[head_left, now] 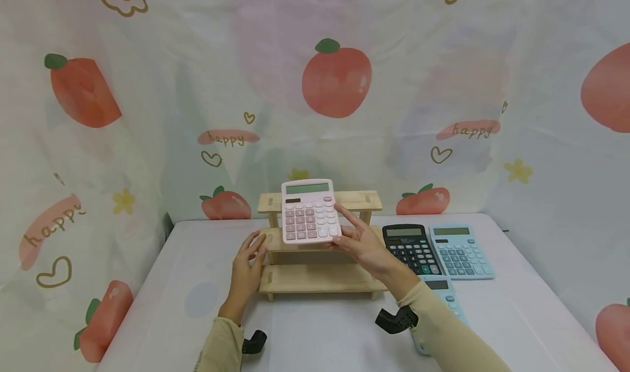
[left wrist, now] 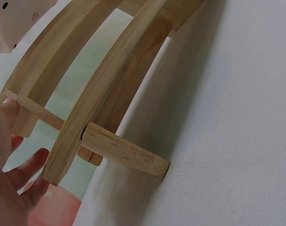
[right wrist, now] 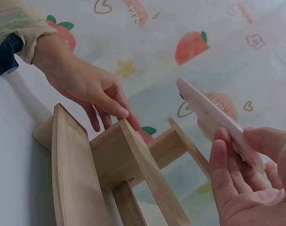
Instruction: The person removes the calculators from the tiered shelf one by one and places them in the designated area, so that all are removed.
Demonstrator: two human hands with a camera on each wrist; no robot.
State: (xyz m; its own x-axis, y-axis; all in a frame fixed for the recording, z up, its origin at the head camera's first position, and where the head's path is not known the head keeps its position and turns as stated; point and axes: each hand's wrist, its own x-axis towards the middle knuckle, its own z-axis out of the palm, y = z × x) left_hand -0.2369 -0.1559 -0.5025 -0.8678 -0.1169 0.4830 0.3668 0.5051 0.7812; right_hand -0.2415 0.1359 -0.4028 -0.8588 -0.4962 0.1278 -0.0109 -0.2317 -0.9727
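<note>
A pink calculator (head_left: 310, 213) is held up in front of the upper tiers of a three-tier wooden stand (head_left: 320, 278), its keys and screen facing the head camera. My right hand (head_left: 366, 246) grips its lower right side, thumb on one face and fingers behind, as the right wrist view of the calculator (right wrist: 223, 117) shows. At the stand's left end, my left hand (head_left: 248, 271) holds the middle tier. In the left wrist view its thumb (left wrist: 10, 107) lies by one board's end and other fingertips touch the board below.
Right of the stand lie a black calculator (head_left: 410, 240) and a light blue calculator (head_left: 461, 251) on the white tabletop (head_left: 320, 339). Another light blue calculator (head_left: 448, 295) lies nearer, partly under my right forearm. A fruit-printed cloth (head_left: 275, 76) hangs behind and at both sides.
</note>
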